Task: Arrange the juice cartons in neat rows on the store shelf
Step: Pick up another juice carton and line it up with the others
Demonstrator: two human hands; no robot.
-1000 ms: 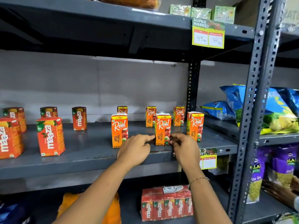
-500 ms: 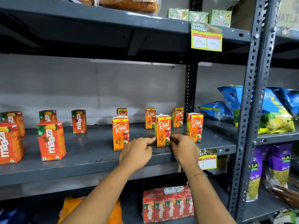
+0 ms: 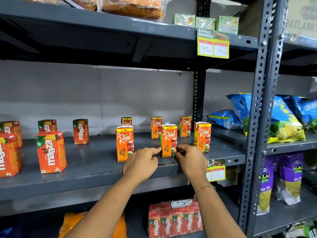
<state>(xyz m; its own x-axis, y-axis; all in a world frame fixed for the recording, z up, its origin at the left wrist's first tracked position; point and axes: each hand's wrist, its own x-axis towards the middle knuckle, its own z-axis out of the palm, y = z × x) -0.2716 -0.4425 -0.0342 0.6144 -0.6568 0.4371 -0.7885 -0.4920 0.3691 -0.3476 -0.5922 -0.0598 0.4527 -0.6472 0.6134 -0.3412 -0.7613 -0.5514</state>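
Note:
On the grey middle shelf point(image 3: 96, 162) stand orange Real apple cartons in two rows. The front row holds a left carton point(image 3: 124, 143), a middle carton point(image 3: 168, 137) and a right carton point(image 3: 202, 139). Behind them stand three more point(image 3: 156, 127). My left hand point(image 3: 142, 163) and my right hand point(image 3: 190, 158) pinch the middle front carton at its lower sides, fingertips touching it from both flanks. Red Maaza cartons point(image 3: 51, 152) stand at the left in loose rows.
A shrink-wrapped Maaza pack point(image 3: 175, 219) sits on the shelf below. The perforated upright point(image 3: 257, 117) bounds the bay on the right, with blue snack bags point(image 3: 284, 117) and purple bags point(image 3: 289, 177) beyond. A yellow price tag point(image 3: 213, 43) hangs from the upper shelf.
Both hands stay pinched on the middle front Real carton; it has barely shifted. The view has tilted up slightly.

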